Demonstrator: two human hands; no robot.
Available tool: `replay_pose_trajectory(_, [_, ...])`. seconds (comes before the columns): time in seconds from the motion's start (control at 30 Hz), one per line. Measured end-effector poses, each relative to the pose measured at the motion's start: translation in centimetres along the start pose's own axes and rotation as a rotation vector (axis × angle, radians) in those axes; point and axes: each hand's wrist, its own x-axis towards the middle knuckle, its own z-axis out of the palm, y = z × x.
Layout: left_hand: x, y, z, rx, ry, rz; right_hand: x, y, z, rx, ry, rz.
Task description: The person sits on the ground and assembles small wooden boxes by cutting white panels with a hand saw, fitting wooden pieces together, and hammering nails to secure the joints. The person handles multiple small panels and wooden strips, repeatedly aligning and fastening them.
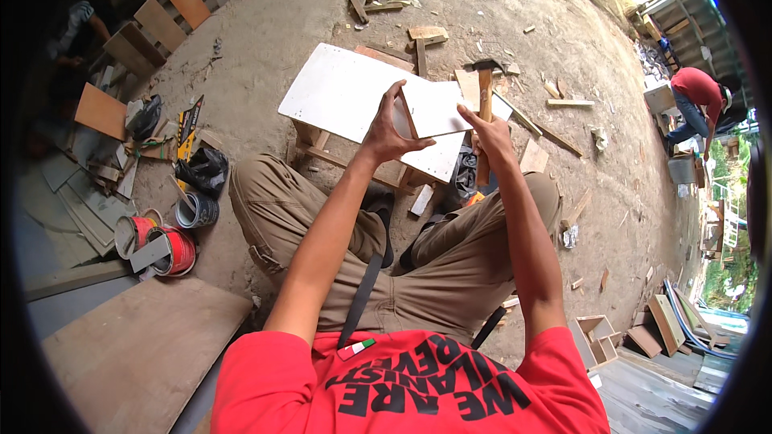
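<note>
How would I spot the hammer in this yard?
Find the big white board lying on the dirt ahead of the seated person's knees. Beside its right edge the right hand grips a hammer upright. Unlike the scattered flat scraps, it has a wooden handle with a dark metal head.

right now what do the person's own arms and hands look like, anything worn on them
Both forearms are bare, with no gloves, watch or rings visible on the left hand or right hand. Short red sleeves of a T-shirt with black lettering cover only the upper arms.

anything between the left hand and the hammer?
Head view: the small white panel spans the gap, gripped by the left hand on one side, the hammer in the right hand on the other.
</note>
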Motion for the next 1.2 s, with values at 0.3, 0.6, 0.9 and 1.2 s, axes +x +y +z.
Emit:
replay_pose_trajectory(0.3, [-0.4,1.5,0.6,0.109,0.095,0.015,0.7,1.4,0.0,0.167,-0.041,-0.091])
replay_pose_trajectory(0.6, [-0.6,0.3,1.0,-0.086,0.213,0.028,1.4,1.1,0.6,0.165,-0.054,-0.163])
replay_pose_trajectory(0.9, [3.1,-1.7,-1.6,-0.180,-0.005,-0.242,1.0,0.9,0.8,0.124,-0.037,-0.153])
replay_pose_trajectory(1.2, [3.3,-1.3,1.6,-0.288,0.357,-0.083,0.9,1.8,1.3,0.003,0.203,-0.306])
